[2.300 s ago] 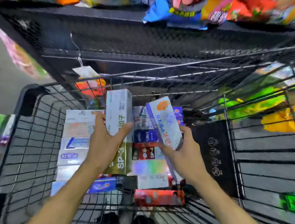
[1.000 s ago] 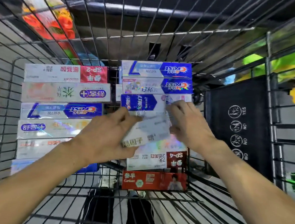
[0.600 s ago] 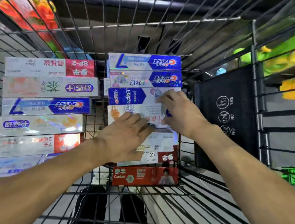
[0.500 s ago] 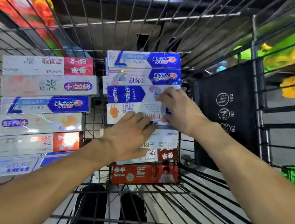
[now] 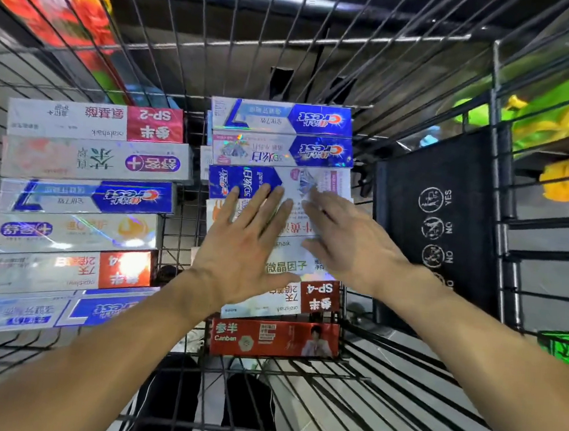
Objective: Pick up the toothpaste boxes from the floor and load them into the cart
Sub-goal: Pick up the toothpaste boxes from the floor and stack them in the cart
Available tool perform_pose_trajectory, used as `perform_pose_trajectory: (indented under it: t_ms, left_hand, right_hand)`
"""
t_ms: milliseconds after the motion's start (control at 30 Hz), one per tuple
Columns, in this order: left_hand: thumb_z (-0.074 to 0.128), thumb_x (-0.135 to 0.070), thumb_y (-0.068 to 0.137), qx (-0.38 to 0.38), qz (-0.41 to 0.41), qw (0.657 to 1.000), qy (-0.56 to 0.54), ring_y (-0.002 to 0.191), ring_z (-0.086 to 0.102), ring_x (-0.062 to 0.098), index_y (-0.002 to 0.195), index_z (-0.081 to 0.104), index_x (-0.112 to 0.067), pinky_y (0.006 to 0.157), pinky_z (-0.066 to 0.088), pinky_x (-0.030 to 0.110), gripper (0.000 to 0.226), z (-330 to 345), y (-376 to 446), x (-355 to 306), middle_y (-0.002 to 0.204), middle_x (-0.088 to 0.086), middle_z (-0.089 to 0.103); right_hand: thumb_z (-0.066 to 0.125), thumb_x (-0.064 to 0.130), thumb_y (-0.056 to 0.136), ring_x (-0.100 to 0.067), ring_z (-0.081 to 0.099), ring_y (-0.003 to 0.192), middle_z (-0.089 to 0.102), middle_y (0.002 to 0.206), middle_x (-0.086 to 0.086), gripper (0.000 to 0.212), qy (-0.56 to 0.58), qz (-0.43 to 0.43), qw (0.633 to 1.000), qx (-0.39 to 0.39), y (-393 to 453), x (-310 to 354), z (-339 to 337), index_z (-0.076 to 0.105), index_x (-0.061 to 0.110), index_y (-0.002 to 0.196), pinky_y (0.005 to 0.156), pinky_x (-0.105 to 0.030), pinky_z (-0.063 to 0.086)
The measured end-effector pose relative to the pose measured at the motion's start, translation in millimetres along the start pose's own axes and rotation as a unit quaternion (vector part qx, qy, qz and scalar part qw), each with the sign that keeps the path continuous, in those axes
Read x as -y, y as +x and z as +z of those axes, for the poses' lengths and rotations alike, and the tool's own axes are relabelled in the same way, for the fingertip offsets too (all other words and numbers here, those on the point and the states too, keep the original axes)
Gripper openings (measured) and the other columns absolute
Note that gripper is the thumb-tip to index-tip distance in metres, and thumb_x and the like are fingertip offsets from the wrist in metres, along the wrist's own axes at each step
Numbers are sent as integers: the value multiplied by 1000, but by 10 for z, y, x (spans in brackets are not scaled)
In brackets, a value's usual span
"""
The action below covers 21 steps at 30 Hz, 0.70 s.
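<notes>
A shop aisle shows through the black wire cart (image 5: 499,186) — bright snack packets blurred beyond its mesh, grey floor under its base. Inside, the toothpaste boxes lie flat in two neat columns. The left column (image 5: 84,211) runs from a red-ended box at the far end to a blue one nearest the person; the right column (image 5: 282,146) starts with two blue Crest boxes and ends with a red box (image 5: 274,339) at the near edge. A black child-seat panel (image 5: 440,225) with printed warning signs stands just beside the right column.

Both hands are flat and open, gripping nothing. The left hand (image 5: 242,246) has its fingers spread across the middle boxes of the right column, and the right hand (image 5: 349,241) lies over the white box (image 5: 287,265) beside it, whether pressing or just above I cannot tell.

This looks like the settling step — boxes just laid in and being squared into the column. Next, by my reading, the hands need to come out of the cart and go down to the floor for more boxes; none are visible there from this angle, only the person's dark shoes (image 5: 211,405) under the mesh.
</notes>
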<state>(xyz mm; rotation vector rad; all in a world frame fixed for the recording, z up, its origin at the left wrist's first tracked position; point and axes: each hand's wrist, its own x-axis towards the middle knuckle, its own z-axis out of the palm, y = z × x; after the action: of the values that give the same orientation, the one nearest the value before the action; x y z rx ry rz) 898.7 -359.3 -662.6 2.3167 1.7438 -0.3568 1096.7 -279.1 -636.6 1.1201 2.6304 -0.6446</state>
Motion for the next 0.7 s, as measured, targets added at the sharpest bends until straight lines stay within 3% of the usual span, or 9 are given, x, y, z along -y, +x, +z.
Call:
perform_pose_trajectory:
  t_ms: [100, 167, 367, 467, 600, 700]
  left_hand:
    - [2, -82, 90, -14, -5, 1000, -22, 156, -1, 27, 161, 9, -13, 124, 4, 57, 99, 32, -37, 56, 169, 11, 1]
    - [-1, -75, 95, -23, -8, 999, -30, 156, 1, 27, 162, 7, -15, 124, 6, 56, 90, 43, -71, 112, 168, 11, 4]
    - [8, -70, 99, -40, -17, 998, -48, 156, 9, 27, 161, 15, -19, 124, 8, 57, 81, 60, -74, 133, 168, 10, 12]
    - [7, -73, 97, -38, -30, 997, -56, 156, 2, 27, 162, 11, -21, 123, 5, 59, 83, 55, -30, 86, 168, 9, 7]
    - [1, -76, 94, -21, -45, 997, -58, 155, -13, 25, 161, -1, -25, 123, -6, 58, 85, 38, 21, 42, 167, 6, -8]
    - [-2, -76, 93, -5, -41, 997, -61, 155, -15, 24, 161, -4, -26, 123, -8, 56, 84, -1, 15, 53, 168, 5, -10]
  right_hand:
    - [33, 53, 104, -27, -2, 155, -3, 168, -9, 75, -39, 40, 997, 61, -58, 142, 54, 11, 8, 159, 127, -42, 7]
    - [25, 55, 105, -25, -13, 154, -14, 167, -8, 76, -36, 66, 995, 67, -65, 231, 118, 0, 8, 159, 127, -41, 3]
    - [17, 50, 101, -30, -5, 155, 0, 168, -14, 74, -7, 99, 995, 4, -56, 330, 322, 9, 5, 159, 126, -48, 9]
    - [14, 45, 98, -30, 0, 155, 5, 168, -12, 72, 12, 107, 994, -21, -52, 327, 363, 14, 6, 159, 125, -49, 9]
    - [26, 37, 106, -26, -8, 155, -3, 168, -8, 63, 19, 101, 995, -11, -70, 256, 348, 8, 11, 161, 126, -48, 4]
    - [17, 44, 102, -26, -4, 155, 0, 168, -7, 67, 29, 95, 995, -19, -85, 249, 301, 12, 12, 161, 126, -45, 4]
